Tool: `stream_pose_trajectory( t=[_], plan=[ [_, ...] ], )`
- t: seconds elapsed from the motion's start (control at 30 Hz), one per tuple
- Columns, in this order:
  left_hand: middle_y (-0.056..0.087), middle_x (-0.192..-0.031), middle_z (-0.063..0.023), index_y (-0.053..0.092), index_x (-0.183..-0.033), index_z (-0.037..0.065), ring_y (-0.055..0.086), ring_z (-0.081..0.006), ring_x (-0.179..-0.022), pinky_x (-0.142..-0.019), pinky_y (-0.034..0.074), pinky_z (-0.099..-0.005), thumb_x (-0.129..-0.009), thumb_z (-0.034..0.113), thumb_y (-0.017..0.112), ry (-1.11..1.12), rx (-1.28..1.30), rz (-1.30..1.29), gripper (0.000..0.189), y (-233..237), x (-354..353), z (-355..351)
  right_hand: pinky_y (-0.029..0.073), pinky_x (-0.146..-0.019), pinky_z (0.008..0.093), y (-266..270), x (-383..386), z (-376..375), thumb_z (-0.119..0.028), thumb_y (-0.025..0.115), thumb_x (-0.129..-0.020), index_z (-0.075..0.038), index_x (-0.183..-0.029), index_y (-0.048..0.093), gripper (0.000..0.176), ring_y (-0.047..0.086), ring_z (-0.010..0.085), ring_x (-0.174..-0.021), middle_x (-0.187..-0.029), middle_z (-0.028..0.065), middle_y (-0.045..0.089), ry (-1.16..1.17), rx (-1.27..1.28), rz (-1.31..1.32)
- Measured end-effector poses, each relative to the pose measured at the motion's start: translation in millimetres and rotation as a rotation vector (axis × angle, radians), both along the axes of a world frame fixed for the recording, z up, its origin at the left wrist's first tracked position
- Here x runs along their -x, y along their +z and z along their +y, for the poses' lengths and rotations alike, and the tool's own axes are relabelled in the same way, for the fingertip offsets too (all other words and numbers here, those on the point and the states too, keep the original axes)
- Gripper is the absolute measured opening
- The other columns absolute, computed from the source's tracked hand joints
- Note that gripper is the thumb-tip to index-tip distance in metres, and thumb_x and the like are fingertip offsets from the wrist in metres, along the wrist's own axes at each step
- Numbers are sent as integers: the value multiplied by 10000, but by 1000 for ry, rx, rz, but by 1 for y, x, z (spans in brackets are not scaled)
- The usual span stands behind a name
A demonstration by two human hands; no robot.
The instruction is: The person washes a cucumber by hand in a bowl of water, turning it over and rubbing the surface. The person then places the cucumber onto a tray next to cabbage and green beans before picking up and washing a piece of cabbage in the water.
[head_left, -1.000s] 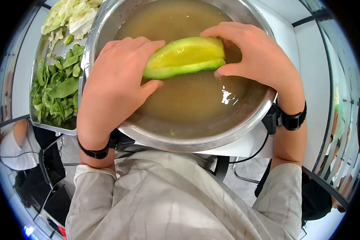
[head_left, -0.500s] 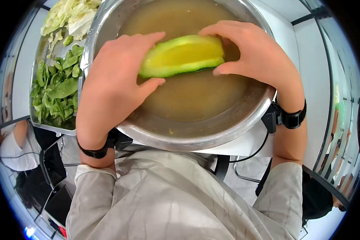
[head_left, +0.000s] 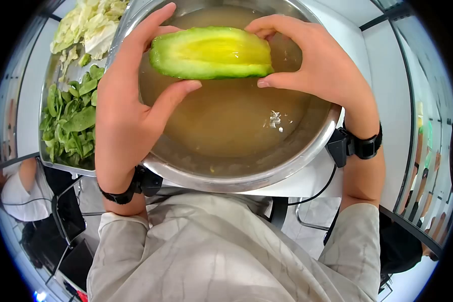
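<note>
Over the basin [head_left: 226,183], the fingers of the right hand [head_left: 332,70] curl half open around one end of a cut melon [head_left: 211,53], thumb at the near edge. The left hand [head_left: 123,100] spreads wider at the other end, forefinger raised clear, though from here I can't tell how hard its thumb presses. The hollow yellow side faces up. Wet as it looks, it's probably slippery, so I'd cup both ends evenly and keep it within the basin's rim to catch drips. The basin holds cloudy brownish water [head_left: 221,121]. Left of the basin, a metal tray [head_left: 68,167] carries pale cabbage [head_left: 93,30] and, nearer the wearer, green leaves [head_left: 78,116].
</note>
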State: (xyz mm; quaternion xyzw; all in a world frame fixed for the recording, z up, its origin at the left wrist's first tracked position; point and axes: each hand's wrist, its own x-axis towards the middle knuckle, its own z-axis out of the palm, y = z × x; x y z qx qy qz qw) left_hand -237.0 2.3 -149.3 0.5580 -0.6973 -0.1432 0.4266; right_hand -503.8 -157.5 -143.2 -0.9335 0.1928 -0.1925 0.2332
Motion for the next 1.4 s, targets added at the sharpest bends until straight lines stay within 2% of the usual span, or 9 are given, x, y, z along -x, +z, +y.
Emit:
stream_pose_trajectory(
  t=[0.23,0.33,0.53,0.6,0.73,0.93,1.13,1.23,1.4],
  plan=[
    [726,-1438,-150,558,-1641,52,674,-263,-1356,-1210,483,-391,-838,-77,841,15,-12,35,861,2,2,1,551,-1063,430,-1,0,-1,-165,963,-740,-51,-1360,709,680,716,321,-1148,-1280,98,775,9,19,2],
    [742,-1396,-143,617,-1592,57,688,-257,-1316,-1181,497,-390,-801,-62,865,-32,-20,-66,837,1,-6,0,540,-1065,437,0,-1,2,-180,958,-747,-75,-1362,712,670,705,325,-1148,-1243,98,767,-3,4,61],
    [747,-1265,-141,684,-1508,85,708,-327,-1169,-1076,532,-414,-743,-35,893,-4,-80,-290,801,4,0,0,519,-1080,444,-12,7,6,-205,946,-760,-115,-1379,718,666,685,334,-1179,-1210,103,748,-92,59,158],
    [744,-1254,-151,694,-1483,78,695,-355,-1179,-1075,530,-426,-748,-14,897,6,-79,-361,768,0,0,0,522,-1085,445,-10,7,6,-210,942,-761,-116,-1378,722,662,685,339,-1193,-1228,107,751,-83,57,179],
    [743,-1282,-163,715,-1440,65,667,-389,-1232,-1097,519,-450,-762,27,899,-23,-150,-451,704,5,-1,-1,564,-990,443,-16,7,6,-226,925,-764,-110,-1279,748,557,706,337,-1106,-1101,108,744,-57,129,110],
    [747,-1331,-149,732,-1409,71,649,-390,-1268,-1121,511,-470,-763,59,905,-35,-158,-472,669,2,-1,2,562,-989,447,-18,7,4,-223,918,-761,-96,-1270,747,551,706,338,-1109,-1100,104,753,-31,140,125],
    [748,-1298,-147,734,-1410,75,645,-389,-1277,-1121,511,-474,-764,66,910,-21,-206,-486,670,3,0,3,560,-995,451,-17,7,6,-225,931,-760,-95,-1272,747,559,706,343,-1118,-1127,106,764,-29,128,112],
    [747,-1273,-150,722,-1433,69,658,-387,-1243,-1108,518,-464,-758,39,909,-44,-112,-480,701,0,-3,2,558,-1003,453,-19,8,4,-233,944,-758,-99,-1285,745,579,704,344,-1132,-1141,102,765,-24,138,106],
    [760,-1282,-147,676,-1523,76,709,-324,-1212,-1106,527,-413,-763,-28,895,-19,-44,-302,797,5,1,1,558,-1032,454,-17,8,6,-243,956,-753,-104,-1328,732,633,701,347,-1177,-1197,105,770,-73,111,84]
  ],
)
